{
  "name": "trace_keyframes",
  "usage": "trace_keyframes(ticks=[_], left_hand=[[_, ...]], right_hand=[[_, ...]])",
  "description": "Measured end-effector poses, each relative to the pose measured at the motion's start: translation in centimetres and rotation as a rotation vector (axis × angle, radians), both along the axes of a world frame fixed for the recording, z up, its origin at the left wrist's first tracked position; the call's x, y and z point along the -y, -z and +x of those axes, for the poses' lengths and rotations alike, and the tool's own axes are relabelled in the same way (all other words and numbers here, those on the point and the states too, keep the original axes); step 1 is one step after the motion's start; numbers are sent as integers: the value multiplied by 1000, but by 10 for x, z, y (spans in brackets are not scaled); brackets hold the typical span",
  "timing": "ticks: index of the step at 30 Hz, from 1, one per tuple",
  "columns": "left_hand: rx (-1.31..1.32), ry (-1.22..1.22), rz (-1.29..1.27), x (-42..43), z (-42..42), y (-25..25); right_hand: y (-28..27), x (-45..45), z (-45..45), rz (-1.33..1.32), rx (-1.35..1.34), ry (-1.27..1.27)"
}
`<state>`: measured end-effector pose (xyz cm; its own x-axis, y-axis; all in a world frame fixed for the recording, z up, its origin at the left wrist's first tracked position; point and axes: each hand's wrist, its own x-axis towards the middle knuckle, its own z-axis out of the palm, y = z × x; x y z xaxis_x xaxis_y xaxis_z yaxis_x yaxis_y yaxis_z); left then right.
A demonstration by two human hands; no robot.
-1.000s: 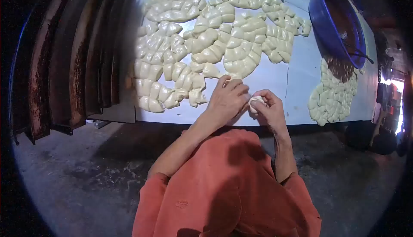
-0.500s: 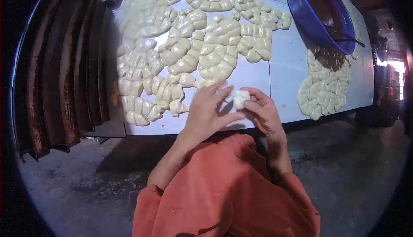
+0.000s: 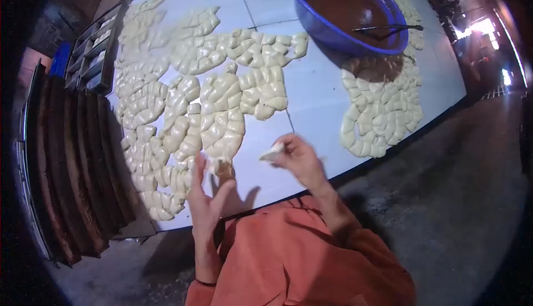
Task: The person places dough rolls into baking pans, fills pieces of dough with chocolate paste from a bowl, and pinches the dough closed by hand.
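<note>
Dough piece in Right Grip, Left Grip Spread

Dough piece (image 3: 272, 152): small, pale, pinched between the thumb and fingers of the right grip (image 3: 301, 160). It projects from the fingertips toward the left grip (image 3: 206, 206), raised over a bare part of the bench (image 3: 319, 114). The left grip is released: thumb and fingers stand well apart. Just past the left thumb is a brownish patch (image 3: 224, 170), too blurred to identify; contact with the left grip cannot be determined.

Surface: the bench top is smooth and white, crossed by dark seams, one of which ends near the right grip. Ahead of the left grip and to its left lie glossy dough slabs (image 3: 222, 103), deeply scored into lobes. To the right of the right grip lies a second scored dough batch (image 3: 383, 120). Beyond the right grip, ahead and to the right, a blue basin (image 3: 317, 21) contains brown liquid (image 3: 338, 6); a dark utensil (image 3: 397, 27) rests across its rim.

Room: rusty ridged metal sheets (image 3: 72, 167) stand left of the left grip. Behind them is a compartmented tray (image 3: 89, 61). Grey floor (image 3: 427, 211) lies below the bench; bright light (image 3: 482, 27) enters far right of the right grip.
</note>
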<state>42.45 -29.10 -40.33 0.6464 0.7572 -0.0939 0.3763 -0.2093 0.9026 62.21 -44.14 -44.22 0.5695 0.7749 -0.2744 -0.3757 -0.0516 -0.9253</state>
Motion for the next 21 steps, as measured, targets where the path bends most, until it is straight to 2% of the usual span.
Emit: trace_keyframes(ticks=[1, 3, 5, 7, 9, 10, 11, 12, 13, 15, 16, 17, 19, 20, 21], left_hand=[[4, -16, 179, -4, 2, -9], [48, -40, 195, -4, 9, -16], [179, 70, 287, 6, 36, -31], [503, 213, 318, 18, 81, -22], [498, 297, 168, 35, 122, -32], [503, 301, 173, 43, 138, -22], [642, 229, 152, 52, 155, -2], [783, 162, 125, 58, 169, 9], [804, 188, 121, 61, 184, 8], [833, 132, 23, 71, 206, 5], [874, 249, -85, 75, 213, 23], [895, 266, -86, 85, 214, 37], [605, 261, -827, 93, 220, 35], [613, 272, -871, 90, 220, 29], [596, 268, -744, 85, 215, 16]], right_hand=[[-22, -3, 6, 33, -47, 81], [-37, -2, 20, 27, -87, 78], [-34, -4, 26, 94, -158, 98], [-32, -4, 28, 152, -224, 93], [-38, -5, 25, 208, -280, 102], [-50, -8, 21, 292, -382, 157], [-60, -9, 22, 375, -480, 219], [-65, -9, 33, 445, -539, 131], [-64, -6, 43, 458, -515, 150], [-60, 0, 63, 501, -504, 57], [-70, -2, 70, 437, -479, 140], [-79, -1, 82, 445, -454, 149], [-96, -4, 118, 471, -331, 66], [-102, -9, 141, 402, -117, 208], [-108, -15, 169, 333, 94, 348]])
